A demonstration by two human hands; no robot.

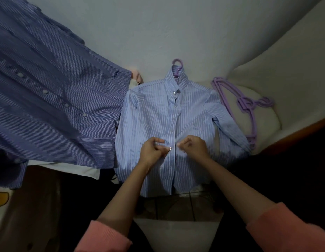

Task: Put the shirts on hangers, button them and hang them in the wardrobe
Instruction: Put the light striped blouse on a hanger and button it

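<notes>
A light blue striped shirt [152, 115] lies flat on the white bed [158, 33], front up, with a purple hanger [177, 65] poking out of its collar. Its upper buttons are closed. My left hand [153, 150] pinches the left edge of the placket at mid-chest, a button showing at its fingertips. My right hand [192, 145] pinches the opposite edge, close beside the left. A darker blue striped shirt [49, 97] lies spread out to the left, its row of white buttons visible.
Several spare purple hangers [247, 106] lie stacked on a white pillow [267, 120] to the right. A wooden bed edge [303, 131] runs along the right. Pink and white cloth [137, 78] peeks out between the two shirts. The floor below is dark.
</notes>
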